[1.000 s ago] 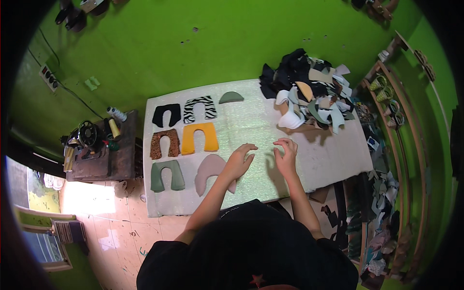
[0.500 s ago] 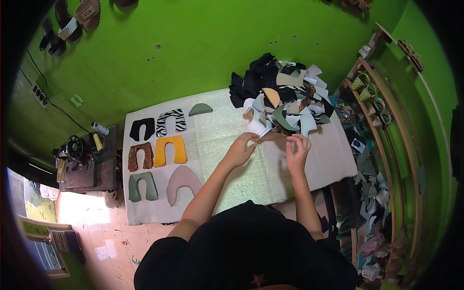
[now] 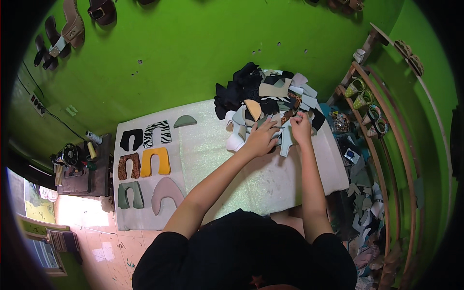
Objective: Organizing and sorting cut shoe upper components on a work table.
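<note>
Reached into the jumbled heap of black, tan, white and pale-blue cut leather pieces (image 3: 270, 104) at the far right of the pale foam-covered table (image 3: 270, 186). Left hand (image 3: 261, 139) pressed flat on pale-blue scraps; right hand (image 3: 300, 128) pinched a small piece, exact grip unclear. Laid aside left: U-shaped mustard leather piece (image 3: 155, 162).

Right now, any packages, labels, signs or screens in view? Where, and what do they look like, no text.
Framed poster: lower left by the floor, rectangular, yellow and green, tilted.
Second framed sign: below it at the bottom left, rectangular, pale face, dark frame.
Small packet: right of the table, squarish, blue and white.
Wall plate: green wall, left, small pale square.
No screens visible.
</note>
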The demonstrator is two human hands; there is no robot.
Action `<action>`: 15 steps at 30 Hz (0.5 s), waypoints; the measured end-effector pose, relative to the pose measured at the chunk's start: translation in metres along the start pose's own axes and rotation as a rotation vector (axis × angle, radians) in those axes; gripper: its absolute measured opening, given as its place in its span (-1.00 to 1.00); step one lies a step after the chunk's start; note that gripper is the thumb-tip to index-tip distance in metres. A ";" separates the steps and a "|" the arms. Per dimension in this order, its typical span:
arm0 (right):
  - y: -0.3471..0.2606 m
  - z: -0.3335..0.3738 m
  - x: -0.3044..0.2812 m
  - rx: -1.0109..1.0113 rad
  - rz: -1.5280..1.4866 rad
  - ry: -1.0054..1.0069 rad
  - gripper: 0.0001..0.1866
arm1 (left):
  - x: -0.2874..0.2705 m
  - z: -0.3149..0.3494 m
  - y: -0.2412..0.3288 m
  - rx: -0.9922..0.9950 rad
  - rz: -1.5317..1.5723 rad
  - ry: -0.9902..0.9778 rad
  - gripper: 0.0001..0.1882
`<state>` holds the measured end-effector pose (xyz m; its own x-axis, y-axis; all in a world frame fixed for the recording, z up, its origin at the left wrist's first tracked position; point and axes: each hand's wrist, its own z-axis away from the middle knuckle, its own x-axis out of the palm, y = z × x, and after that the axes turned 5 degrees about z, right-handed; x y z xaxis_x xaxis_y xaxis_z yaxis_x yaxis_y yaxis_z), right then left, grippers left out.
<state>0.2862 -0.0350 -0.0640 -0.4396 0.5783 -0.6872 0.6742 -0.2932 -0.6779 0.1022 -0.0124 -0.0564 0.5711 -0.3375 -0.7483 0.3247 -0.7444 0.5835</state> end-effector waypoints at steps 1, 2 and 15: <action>-0.003 -0.006 0.004 0.074 0.024 -0.045 -0.57 | 0.005 -0.007 -0.008 -0.003 -0.042 0.004 -0.63; -0.006 -0.012 0.007 0.148 0.048 -0.090 -0.53 | 0.009 -0.014 -0.014 -0.004 -0.048 0.008 -0.63; 0.002 -0.029 0.028 0.043 -0.149 0.038 -0.53 | 0.029 -0.051 -0.042 -0.045 -0.353 0.026 -0.44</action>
<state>0.2921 0.0027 -0.0770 -0.5099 0.6457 -0.5683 0.5766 -0.2337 -0.7829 0.1436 0.0390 -0.0867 0.4364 -0.0484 -0.8985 0.5380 -0.7863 0.3037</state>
